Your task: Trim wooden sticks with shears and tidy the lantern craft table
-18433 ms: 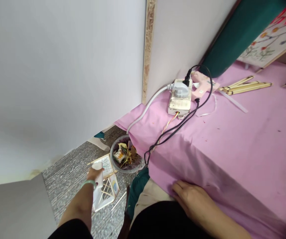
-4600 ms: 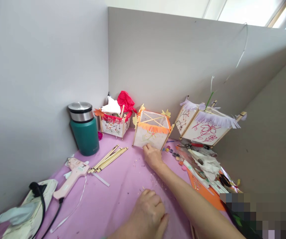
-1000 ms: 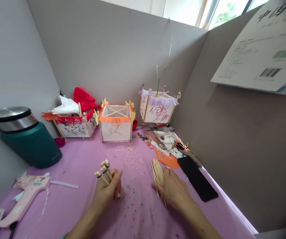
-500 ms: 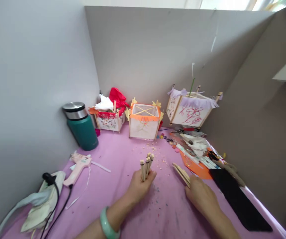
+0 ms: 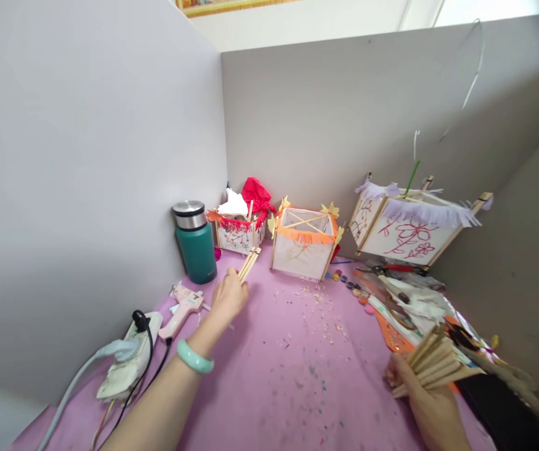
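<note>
Two bare hands work above a pink cloth speckled with shavings. The left hand, with a pale green bangle at the wrist, is stretched forward, its fingers closed around a few short wooden sticks that point up and away. Just beside it lie a pink glue gun and, farther back, an upright green bottle.

At the lower right, the right hand is curled around a thicker, fanned-out bundle of sticks, near a flat black object; whether the bundle touches the clutter behind it, I cannot tell.

Along the back wall are three paper lanterns: red-fringed at left, orange-fringed in the middle, lilac-fringed at right.
</note>
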`<state>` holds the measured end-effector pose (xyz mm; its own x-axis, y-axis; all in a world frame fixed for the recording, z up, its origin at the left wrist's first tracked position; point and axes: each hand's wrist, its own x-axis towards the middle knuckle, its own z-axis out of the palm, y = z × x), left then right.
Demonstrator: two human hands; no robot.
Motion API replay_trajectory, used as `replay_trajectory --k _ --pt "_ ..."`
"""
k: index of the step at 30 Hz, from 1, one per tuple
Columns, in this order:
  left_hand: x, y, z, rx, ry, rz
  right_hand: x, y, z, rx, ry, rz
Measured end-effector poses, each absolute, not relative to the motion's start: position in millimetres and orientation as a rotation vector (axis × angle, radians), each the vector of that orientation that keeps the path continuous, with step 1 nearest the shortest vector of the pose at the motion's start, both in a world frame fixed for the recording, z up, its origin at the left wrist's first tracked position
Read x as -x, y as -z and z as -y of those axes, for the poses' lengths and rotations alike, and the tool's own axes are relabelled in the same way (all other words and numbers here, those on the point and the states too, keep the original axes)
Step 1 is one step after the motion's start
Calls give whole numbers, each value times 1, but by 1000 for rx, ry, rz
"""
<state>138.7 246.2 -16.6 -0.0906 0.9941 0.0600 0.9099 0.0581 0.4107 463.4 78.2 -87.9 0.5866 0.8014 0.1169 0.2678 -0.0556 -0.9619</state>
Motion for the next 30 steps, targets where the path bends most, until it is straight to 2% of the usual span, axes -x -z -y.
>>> replay_trajectory --k 7,16,22,30 --pt "-121 35 -289 -1915 -383 -2313 -468 101 -79 1671 -585 845" --pt "-124 47 -281 -2182 -468 -2257 -466 105 -79 1717 -574 907" --pt "-157 26 -292 -2245 -824 -1775 -459 97 -79 1560 -516 790" --pt "-209 37 -342 -1716 -1294 -1561 -445 89 -76 1628 -539 706"
